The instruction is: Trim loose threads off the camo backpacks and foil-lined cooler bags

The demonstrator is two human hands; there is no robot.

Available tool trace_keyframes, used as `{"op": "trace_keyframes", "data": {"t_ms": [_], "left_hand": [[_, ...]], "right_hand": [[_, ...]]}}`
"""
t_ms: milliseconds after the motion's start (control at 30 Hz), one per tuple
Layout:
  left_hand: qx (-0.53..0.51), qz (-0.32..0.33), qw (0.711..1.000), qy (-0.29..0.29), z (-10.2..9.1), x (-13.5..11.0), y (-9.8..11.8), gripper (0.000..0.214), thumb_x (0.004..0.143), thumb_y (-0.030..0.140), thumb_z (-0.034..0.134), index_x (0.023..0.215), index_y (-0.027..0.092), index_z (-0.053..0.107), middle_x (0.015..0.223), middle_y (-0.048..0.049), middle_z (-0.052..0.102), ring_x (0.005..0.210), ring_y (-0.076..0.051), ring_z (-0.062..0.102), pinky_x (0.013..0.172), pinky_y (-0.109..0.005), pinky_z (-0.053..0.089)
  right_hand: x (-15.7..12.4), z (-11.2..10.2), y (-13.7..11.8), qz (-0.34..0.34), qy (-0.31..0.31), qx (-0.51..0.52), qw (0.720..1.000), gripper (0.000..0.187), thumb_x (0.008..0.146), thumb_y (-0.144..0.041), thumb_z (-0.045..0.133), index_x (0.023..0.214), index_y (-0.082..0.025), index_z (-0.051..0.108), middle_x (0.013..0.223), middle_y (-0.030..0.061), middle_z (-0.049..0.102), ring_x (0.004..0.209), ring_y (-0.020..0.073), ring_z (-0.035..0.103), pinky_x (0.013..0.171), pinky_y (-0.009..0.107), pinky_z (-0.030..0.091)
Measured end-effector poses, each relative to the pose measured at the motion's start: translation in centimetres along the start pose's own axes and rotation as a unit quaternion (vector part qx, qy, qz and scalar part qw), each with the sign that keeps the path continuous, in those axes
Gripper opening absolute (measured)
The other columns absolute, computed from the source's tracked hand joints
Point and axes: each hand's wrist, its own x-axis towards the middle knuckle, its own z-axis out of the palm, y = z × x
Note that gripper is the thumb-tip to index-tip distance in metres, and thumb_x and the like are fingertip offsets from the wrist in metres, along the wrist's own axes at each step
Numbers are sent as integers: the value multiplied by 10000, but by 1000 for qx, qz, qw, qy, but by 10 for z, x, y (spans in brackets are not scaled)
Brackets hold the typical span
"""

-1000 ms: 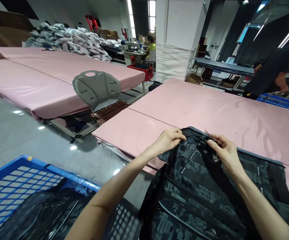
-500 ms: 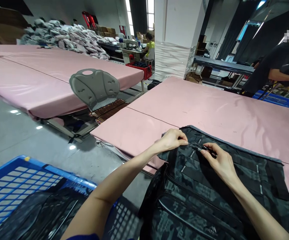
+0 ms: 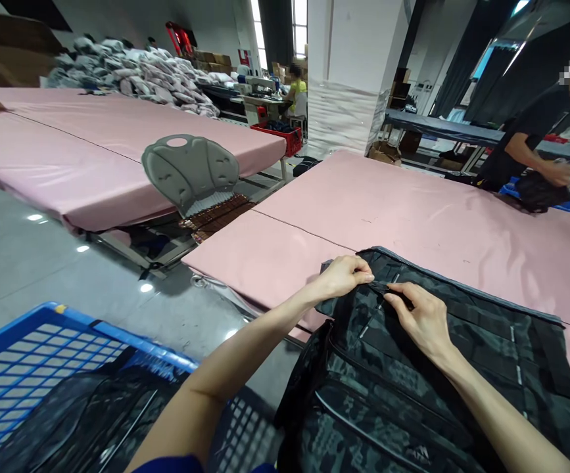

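A dark camouflage backpack (image 3: 413,394) lies on the pink-covered table in front of me, its top flap spread towards the far side. My left hand (image 3: 346,274) is closed in a pinch at the flap's upper left corner; what lies between its fingertips is too small to make out. Just right of it, my right hand (image 3: 420,315) is closed around thread snips (image 3: 379,287). Their dark tips point left, almost touching my left fingertips, and the handle is mostly hidden in the hand.
A blue plastic basket (image 3: 77,322) with another dark bag (image 3: 82,414) stands at lower left. Beyond it, a grey-backed chair (image 3: 190,171) sits between two pink tables (image 3: 92,141). At far right a person in dark clothes (image 3: 536,144) handles a black item over the table edge.
My right hand has moved left with the snips, bringing their tips up to my left fingertips. My left hand has barely moved. The person at far right has lowered a black item onto the table.
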Motion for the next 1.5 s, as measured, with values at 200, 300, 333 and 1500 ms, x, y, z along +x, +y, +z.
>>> {"op": "trace_keyframes", "data": {"t_ms": [200,300,333,1500], "left_hand": [[-9,-2,1000,-3,2,0,1,149,721,263,525,652,145,584,660,6,540,648,-117,480,608,-219,345],[-14,2,1000,0,3,1,3,149,720,263,522,651,146,580,639,12,533,634,-114,470,597,-220,337],[-21,0,1000,2,3,1,4,149,718,264,522,647,145,577,627,16,524,621,-110,460,585,-219,330],[-16,-266,939,219,94,-179,-62,293,777,356,502,967,222,681,890,-11,703,859,-230,637,775,-306,499]], "right_hand": [[-1,0,-1,-38,15,-10,999,209,874,-361,502,908,-207,640,848,31,688,744,162,630,658,268,447],[-1,2,-4,-49,16,-15,999,217,873,-352,501,894,-196,651,756,33,672,678,153,605,631,268,431],[-1,3,-4,-46,15,-7,999,219,873,-350,500,880,-196,656,747,31,671,672,150,601,632,266,429],[119,-27,-4,176,-107,137,969,307,731,-416,583,619,-139,652,449,-8,546,396,108,486,404,233,322]]}}
